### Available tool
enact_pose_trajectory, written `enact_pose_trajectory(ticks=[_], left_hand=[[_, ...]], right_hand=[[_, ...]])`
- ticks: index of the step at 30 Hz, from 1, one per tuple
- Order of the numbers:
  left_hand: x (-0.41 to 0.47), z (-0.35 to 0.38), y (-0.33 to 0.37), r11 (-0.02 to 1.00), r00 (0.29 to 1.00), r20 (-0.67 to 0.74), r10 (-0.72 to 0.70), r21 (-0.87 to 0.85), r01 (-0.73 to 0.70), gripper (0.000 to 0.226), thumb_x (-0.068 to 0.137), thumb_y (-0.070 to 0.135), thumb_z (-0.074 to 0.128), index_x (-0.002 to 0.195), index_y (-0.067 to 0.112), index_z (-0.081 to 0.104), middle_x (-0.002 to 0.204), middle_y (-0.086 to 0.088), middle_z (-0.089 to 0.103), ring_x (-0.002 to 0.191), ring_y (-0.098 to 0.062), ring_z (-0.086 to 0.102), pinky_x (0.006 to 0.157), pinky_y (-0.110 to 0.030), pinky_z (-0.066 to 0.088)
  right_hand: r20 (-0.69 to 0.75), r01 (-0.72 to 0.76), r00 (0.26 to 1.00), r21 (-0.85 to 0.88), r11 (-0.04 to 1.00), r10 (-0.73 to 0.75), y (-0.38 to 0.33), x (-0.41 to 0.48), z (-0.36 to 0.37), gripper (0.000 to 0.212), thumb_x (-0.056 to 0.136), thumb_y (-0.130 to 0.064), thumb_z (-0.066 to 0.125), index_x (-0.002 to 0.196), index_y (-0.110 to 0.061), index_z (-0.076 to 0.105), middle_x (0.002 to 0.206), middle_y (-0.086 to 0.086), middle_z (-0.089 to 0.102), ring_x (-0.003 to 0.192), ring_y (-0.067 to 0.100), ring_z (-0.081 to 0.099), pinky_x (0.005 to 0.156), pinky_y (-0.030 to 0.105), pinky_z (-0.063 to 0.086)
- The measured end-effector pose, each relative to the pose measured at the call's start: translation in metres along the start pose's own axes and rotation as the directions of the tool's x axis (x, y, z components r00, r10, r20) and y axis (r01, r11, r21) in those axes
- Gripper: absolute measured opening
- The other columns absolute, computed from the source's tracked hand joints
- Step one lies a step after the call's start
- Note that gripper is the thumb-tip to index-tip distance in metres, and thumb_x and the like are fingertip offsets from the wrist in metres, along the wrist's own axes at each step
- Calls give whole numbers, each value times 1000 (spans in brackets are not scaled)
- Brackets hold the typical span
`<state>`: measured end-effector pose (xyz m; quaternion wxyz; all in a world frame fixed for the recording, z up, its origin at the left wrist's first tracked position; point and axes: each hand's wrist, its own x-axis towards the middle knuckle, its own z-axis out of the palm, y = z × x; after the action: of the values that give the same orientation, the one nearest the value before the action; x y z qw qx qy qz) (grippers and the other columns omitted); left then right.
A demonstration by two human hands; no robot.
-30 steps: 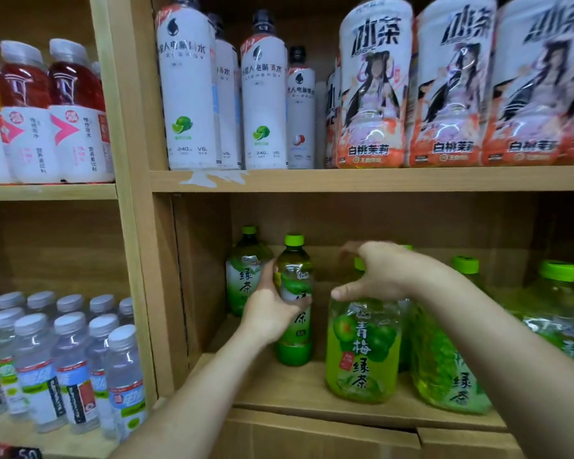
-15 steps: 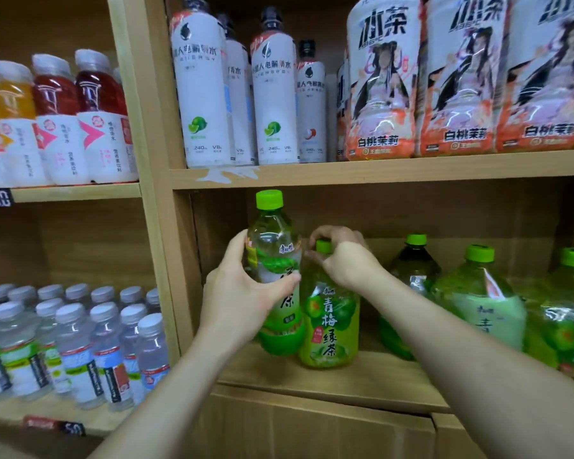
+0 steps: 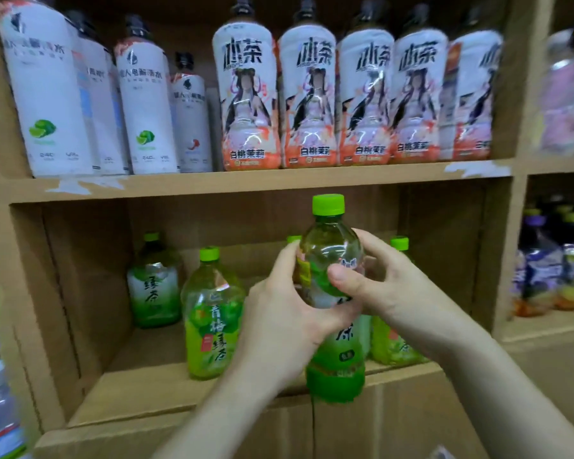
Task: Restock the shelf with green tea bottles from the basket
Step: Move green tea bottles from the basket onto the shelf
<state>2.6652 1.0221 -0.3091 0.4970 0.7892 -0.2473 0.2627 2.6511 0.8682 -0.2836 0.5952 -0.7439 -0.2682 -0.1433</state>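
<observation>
- Two bare hands gripped one clear plastic green tea bottle with a lime-green cap (image 3: 333,260), upright in front of the lower wooden shelf (image 3: 166,385).
- Left hand (image 3: 279,323) wrapped its side; right hand (image 3: 375,286) pinched its shoulder.
- Three similar green-capped bottles (image 3: 212,319) stood on that shelf behind it.
- White-labelled bottles (image 3: 249,104) lined the shelf above.

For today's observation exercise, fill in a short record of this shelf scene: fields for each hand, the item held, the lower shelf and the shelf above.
left hand: grips held bottle's label
right hand: grips its shoulder
held item: green tea bottle, upright, green cap, in front of shelf edge
lower shelf: green plum tea bottle, other green tea bottles behind
upper shelf: white lime-label bottles; peach jasmine tea bottles
</observation>
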Motion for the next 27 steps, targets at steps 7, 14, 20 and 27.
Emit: enact_pose_trajectory(ticks=[7, 14, 20, 27], left_hand=[[39, 87, 14, 997, 971, 226, 80, -3, -81, 71, 76, 41, 74, 137, 38, 39, 132, 16, 49, 119, -1, 47, 99, -34, 47], [104, 145, 7, 791, 921, 388, -43, 576, -206, 70, 87, 55, 54, 146, 31, 24, 142, -5, 42, 125, -30, 47, 99, -44, 44], [118, 155, 5, 799, 951, 301, -66, 587, -130, 71, 75, 50, 73, 137, 32, 42, 126, -8, 55, 116, -30, 54, 93, -36, 43], [136, 174, -2, 750, 957, 253, -138, 658, -66, 65, 82, 41, 69, 137, 25, 39, 132, -13, 49, 120, -33, 51, 91, -38, 44]], right_hand=[[-336, -71, 942, -169, 983, 10, 14, -39, -94, 38, 68, -38, 72, 105, -33, 64, 93, -10, 74, 87, 6, 69, 65, 18, 56], [-572, -277, 820, -356, 892, 26, 68, -19, -165, 72, 76, -43, 73, 138, -18, 44, 109, -3, 64, 99, 15, 63, 84, 41, 56], [-544, -303, 834, -311, 901, 93, 135, 9, -163, 69, 82, -36, 72, 140, -16, 39, 108, -6, 61, 99, 13, 60, 97, 38, 48], [-518, -326, 846, -308, 894, 130, 160, 32, -172, 89, 68, -67, 66, 138, -19, 39, 120, 8, 57, 108, 22, 60, 98, 46, 49]])
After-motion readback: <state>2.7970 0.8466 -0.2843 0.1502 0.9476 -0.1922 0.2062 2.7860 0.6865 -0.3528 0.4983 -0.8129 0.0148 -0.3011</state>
